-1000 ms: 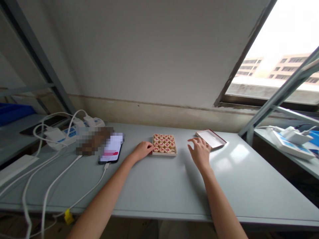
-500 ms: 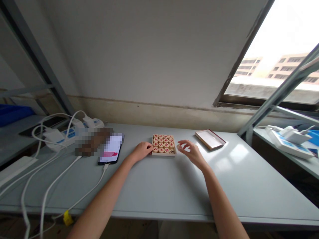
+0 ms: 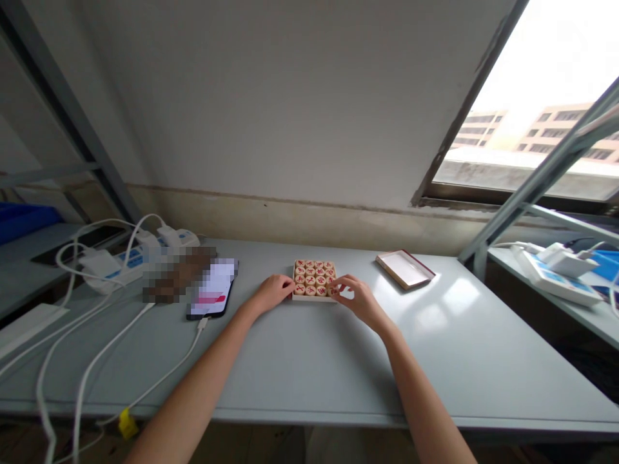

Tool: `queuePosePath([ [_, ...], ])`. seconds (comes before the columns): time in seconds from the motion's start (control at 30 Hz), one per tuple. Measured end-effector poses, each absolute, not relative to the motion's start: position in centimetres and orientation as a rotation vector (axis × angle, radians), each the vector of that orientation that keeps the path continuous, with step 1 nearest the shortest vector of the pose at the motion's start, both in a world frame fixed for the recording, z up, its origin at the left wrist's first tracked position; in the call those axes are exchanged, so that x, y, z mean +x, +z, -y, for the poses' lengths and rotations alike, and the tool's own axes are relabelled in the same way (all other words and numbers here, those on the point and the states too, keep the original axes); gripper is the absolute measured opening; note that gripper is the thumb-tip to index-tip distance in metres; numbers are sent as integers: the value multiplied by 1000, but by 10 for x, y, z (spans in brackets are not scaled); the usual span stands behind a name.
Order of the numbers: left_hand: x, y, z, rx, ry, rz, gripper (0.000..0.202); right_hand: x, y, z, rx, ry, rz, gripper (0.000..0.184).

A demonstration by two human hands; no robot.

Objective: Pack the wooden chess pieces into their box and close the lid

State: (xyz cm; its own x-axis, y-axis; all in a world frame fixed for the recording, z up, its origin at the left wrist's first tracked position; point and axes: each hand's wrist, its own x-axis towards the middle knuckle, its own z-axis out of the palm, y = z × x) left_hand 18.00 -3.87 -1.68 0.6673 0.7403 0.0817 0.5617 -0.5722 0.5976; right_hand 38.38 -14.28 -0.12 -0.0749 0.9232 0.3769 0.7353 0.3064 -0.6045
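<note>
A shallow open box [image 3: 314, 298] sits on the desk, filled with rows of round wooden Chinese chess pieces [image 3: 310, 281] bearing red characters. My left hand [image 3: 273, 293] is closed at the box's left wall, its fingertips gripping the edge near the front corner. At the opposite front corner, my right hand [image 3: 356, 296] pinches a Chinese chess piece [image 3: 333, 292] sitting in the last spot of the front row. Its fingers partly cover that piece and the box's right wall.
Right of the box lies its lid [image 3: 406, 269], inner side up. A phone [image 3: 213, 290] on a charging cable is to the left, beside a pixelated brown object [image 3: 178, 277]. Behind are a power strip [image 3: 140, 258] and loose white cables. The wall [image 3: 290, 219] borders the desk's back.
My right hand has moved left to the box's front right corner, where a piece now fills the gap seen before. My left hand stays at the left wall.
</note>
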Motion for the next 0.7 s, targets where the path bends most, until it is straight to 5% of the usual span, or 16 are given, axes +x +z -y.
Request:
queuePosePath([
  [0.1,180,-19,37,2357,449,-995,33,388,2,143,-1557,236,1866,16],
  [0.3,179,-17,38,2335,430,-997,32,439,-2,148,-2284,-513,1360,31],
  [0.43,179,-15,39,2340,452,-1005,32,465,-9,156,-2625,-402,1222,24],
  [0.7,171,-16,33,2395,439,-1046,36,430,39,180,-2139,-385,1318,29],
])
